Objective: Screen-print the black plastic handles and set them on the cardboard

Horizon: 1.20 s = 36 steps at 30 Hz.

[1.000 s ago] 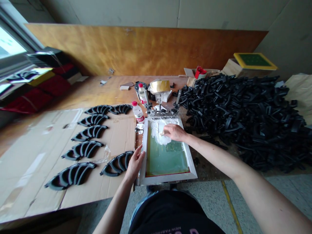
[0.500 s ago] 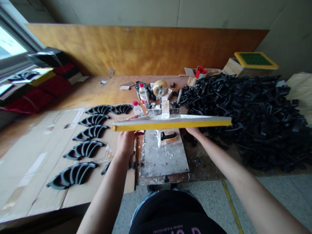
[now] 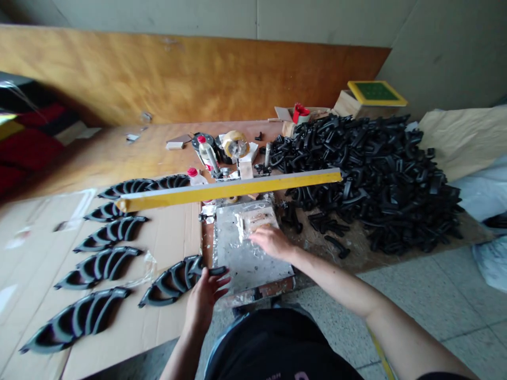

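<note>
A black curved handle (image 3: 216, 271) is pinched between the thumb and index finger of my left hand (image 3: 201, 301), whose other fingers are spread. It lies over the near end of a fan of similar handles (image 3: 170, 282) on the cardboard. My right hand (image 3: 273, 243) reaches over the grey metal plate (image 3: 245, 274), its fingers bent together at the small tan holder (image 3: 255, 219). Whatever those fingers hold is hidden. Above the plate, a yellow-edged frame (image 3: 233, 191) is raised and seen edge-on, with neither hand on it.
Several more fans of black handles (image 3: 95, 319) lie on the cardboard (image 3: 130, 338) at left. A large heap of loose black parts (image 3: 356, 169) covers the right side. Behind the frame stand a red-capped bottle (image 3: 204, 150) and a tape roll (image 3: 235, 145).
Both hands have left the frame's edges. My left hand has come down and nearer with a handle; my right has moved onto the plate's holder. The view has swung right.
</note>
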Each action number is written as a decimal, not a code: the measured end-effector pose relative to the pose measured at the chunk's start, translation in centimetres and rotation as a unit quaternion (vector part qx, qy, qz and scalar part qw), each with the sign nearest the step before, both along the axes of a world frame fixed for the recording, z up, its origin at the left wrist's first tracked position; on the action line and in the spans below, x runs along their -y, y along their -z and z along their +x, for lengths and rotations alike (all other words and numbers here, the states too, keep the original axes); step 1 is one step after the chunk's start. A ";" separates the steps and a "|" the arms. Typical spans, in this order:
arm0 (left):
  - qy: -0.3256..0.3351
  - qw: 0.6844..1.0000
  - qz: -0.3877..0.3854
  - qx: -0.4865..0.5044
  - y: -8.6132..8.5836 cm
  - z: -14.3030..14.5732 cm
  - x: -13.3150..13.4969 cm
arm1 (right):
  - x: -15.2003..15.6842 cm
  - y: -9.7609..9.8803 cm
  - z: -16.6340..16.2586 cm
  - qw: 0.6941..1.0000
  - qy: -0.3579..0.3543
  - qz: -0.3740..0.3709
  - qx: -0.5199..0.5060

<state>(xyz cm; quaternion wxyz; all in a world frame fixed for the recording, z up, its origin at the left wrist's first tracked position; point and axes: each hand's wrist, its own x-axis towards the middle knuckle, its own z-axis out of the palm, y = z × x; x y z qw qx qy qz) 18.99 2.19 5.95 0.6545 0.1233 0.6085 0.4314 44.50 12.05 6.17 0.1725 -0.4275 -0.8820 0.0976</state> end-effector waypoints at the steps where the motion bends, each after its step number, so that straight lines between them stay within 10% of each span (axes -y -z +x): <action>1: -0.040 0.999 -0.010 -0.025 0.9 -2.1 0.8 | -1.0 0.4 2.6 0.995 0.099 -0.023 0.025; 5: -0.178 0.969 -0.092 -0.147 4.9 -10.4 3.7 | -4.6 2.0 13.3 0.900 0.349 -0.165 0.202; 11: -0.117 0.950 -0.211 -0.197 8.2 -15.4 3.5 | -4.1 3.8 17.3 0.878 0.343 -0.218 0.253; 17: 0.019 0.931 -0.203 -0.301 7.6 -17.5 3.1 | -4.5 0.4 17.4 0.894 0.343 -0.181 0.224; 25: 0.038 0.923 0.137 -0.358 -2.1 -9.3 -5.3 | -4.9 -1.0 7.3 0.974 0.086 -0.123 -0.168; 31: 0.001 0.878 0.385 -0.283 -12.2 -1.4 -11.6 | -5.9 1.6 2.1 0.990 0.003 -0.071 -0.120; 36: 0.009 0.859 0.418 -0.295 -14.8 0.7 -13.5 | -5.1 1.3 -0.5 1.000 -0.017 -0.001 -0.015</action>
